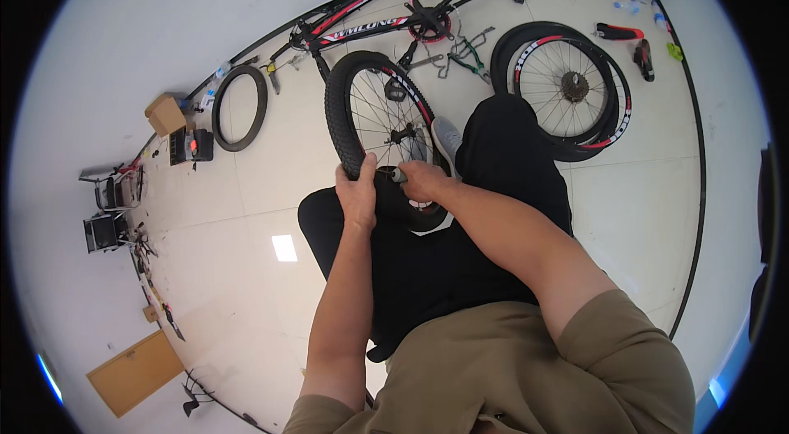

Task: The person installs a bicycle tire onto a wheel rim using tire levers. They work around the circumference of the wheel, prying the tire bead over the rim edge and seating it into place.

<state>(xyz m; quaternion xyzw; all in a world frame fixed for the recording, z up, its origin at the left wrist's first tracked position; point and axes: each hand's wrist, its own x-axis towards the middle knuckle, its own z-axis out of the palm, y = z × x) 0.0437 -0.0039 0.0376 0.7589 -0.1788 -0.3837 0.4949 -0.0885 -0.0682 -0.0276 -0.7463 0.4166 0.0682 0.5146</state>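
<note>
Olive cloth covers the person's torso at the lower edge, and black trousers (514,179) spread over bent knees on either side of a bicycle wheel (338,117). This wheel stands roughly upright between the legs, its lower part close to the lap. The left hand (357,194) is clamped on the tyre's near edge, thumb up. Beside it, the right hand (422,181) is closed around a small tool with a greyish handle (399,176), pointed toward the rim; the two hands are near but apart.

Beneath runs a floor (238,286) of pale, glossy tile with thin seams, a white patch of light reflected at left. Just beyond the right knee, a second wheel (629,105) lies flat, a black tyre close around it. Past the upright wheel are a green-handled tool (470,62) and a black-and-red bicycle frame (362,25), which lies along the far wall.

A dark skirting strip (700,146) edges the room, curving with the lens. Tile runs widest at left, between the left knee and a loose tyre (217,113), a black toolbox (178,145) and an open carton (167,113) near the white wall (99,97)
</note>
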